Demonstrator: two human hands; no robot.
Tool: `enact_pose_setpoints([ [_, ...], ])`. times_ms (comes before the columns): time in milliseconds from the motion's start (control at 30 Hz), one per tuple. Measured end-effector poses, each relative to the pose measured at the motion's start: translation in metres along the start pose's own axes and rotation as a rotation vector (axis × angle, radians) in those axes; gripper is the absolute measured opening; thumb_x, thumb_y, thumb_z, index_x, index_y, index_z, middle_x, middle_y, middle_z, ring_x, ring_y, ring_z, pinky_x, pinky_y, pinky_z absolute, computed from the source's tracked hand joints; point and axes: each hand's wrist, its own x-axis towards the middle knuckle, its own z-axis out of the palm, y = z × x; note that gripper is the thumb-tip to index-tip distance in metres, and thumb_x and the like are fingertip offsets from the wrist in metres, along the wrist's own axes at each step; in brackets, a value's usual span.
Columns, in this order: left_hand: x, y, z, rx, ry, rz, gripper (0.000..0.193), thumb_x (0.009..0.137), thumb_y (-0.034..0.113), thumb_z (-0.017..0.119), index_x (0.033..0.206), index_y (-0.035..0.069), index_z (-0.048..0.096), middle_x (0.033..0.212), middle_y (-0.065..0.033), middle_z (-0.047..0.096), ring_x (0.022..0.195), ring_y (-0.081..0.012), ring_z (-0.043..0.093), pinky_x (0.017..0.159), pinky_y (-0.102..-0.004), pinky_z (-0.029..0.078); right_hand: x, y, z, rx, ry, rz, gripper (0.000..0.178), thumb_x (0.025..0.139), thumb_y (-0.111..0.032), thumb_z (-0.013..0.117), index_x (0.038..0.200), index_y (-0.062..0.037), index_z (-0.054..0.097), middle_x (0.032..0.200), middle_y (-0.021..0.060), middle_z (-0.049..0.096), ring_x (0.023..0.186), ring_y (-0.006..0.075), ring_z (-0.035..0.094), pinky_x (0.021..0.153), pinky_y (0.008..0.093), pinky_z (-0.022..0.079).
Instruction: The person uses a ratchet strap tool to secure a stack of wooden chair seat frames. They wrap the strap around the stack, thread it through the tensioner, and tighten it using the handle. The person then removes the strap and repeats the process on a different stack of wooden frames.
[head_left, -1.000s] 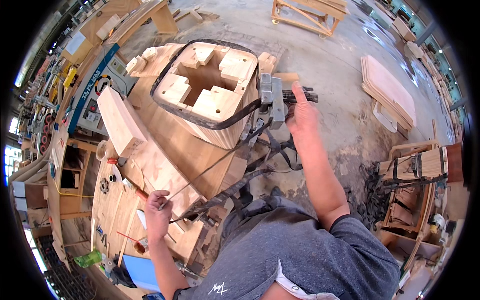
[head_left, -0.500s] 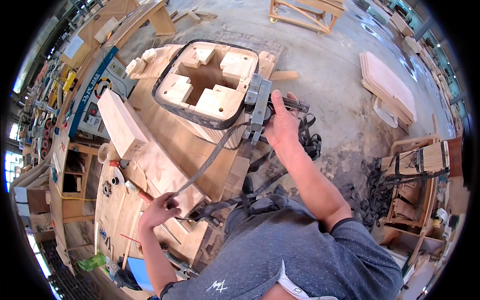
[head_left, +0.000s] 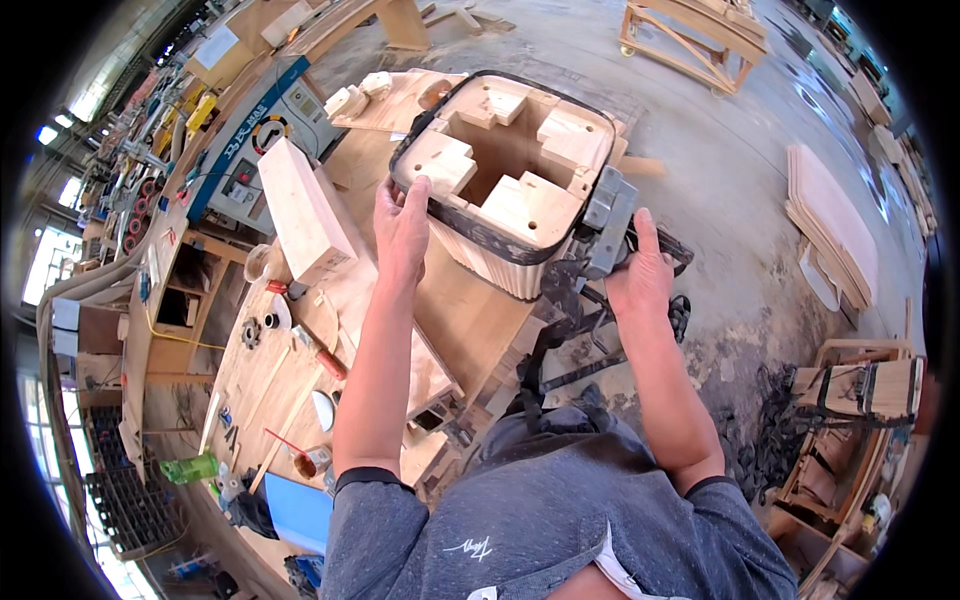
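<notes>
The wooden frame [head_left: 505,180] is stood on the workbench [head_left: 470,320], ringed by a black band clamp [head_left: 500,245]. The left hand [head_left: 402,225] is laid flat, fingers spread, on its near corner, and the gray ratchet [head_left: 605,215] is gripped by the right hand [head_left: 640,275]. The frame is judged heavy and stiff, best held at its corners.

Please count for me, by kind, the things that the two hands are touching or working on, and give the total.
Hollow wooden frame, with the left hand resting on its edge: 1
Dark strap around that frame: 1
Grey ratchet tensioner, gripped by the right hand: 1
Total: 3
</notes>
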Motion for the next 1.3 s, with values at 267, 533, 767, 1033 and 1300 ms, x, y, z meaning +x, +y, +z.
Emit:
enact_pose_setpoints([
  [267,0.015,0.007,-0.008,0.067,0.028,-0.108,0.03,0.099,0.034,0.057,0.118,0.011,0.062,0.105,0.0012,0.065,0.098,-0.0112,0.06,0.086,-0.0357,0.05,0.002,-0.005,-0.003,-0.015,-0.034,0.012,0.031,0.092,-0.013,0.078,0.11,-0.0001,0.056,0.113,0.0117,0.065,0.099,0.0258,0.067,0.087,0.0478,0.061],
  [533,0.054,0.0,-0.019,-0.023,-0.046,-0.186,0.03,0.104,0.035,0.05,0.113,0.009,0.063,0.103,-0.0012,0.066,0.092,-0.0119,0.063,0.079,-0.0341,0.055,0.001,-0.01,0.002,-0.045,-0.005,0.048,0.027,0.093,-0.011,0.076,0.108,-0.003,0.055,0.11,0.0094,0.065,0.101,0.0231,0.067,0.087,0.0455,0.06],
  [767,0.024,-0.026,-0.016,0.147,0.082,0.059,0.037,0.102,0.034,0.055,0.126,0.005,0.058,0.116,-0.0048,0.062,0.102,-0.0123,0.058,0.087,-0.0297,0.049,-0.002,-0.01,0.002,-0.003,-0.051,0.049,0.023,0.093,-0.01,0.075,0.103,-0.0062,0.055,0.107,0.0086,0.067,0.098,0.0225,0.068,0.086,0.042,0.06],
  [1033,-0.078,-0.023,0.049,-0.102,0.017,-0.124,0.076,0.091,0.033,0.069,0.15,0.005,0.029,0.139,-0.0086,0.049,0.124,-0.0184,0.05,0.108,-0.0341,0.039,-0.004,-0.01,0.0,-0.059,-0.085,0.051,0.023,0.095,-0.019,0.074,0.112,-0.0059,0.064,0.112,0.0071,0.071,0.099,0.0205,0.069,0.087,0.0416,0.059],
  [1300,-0.083,-0.013,0.055,-0.291,-0.039,-0.115,0.071,0.086,0.012,0.062,0.15,0.003,0.032,0.14,-0.0091,0.049,0.126,-0.0185,0.051,0.111,-0.0333,0.04,-0.004,-0.004,0.0,-0.067,-0.042,0.014,0.025,0.095,-0.019,0.075,0.113,-0.005,0.064,0.115,0.0078,0.07,0.101,0.0214,0.068,0.09,0.0431,0.058],
])
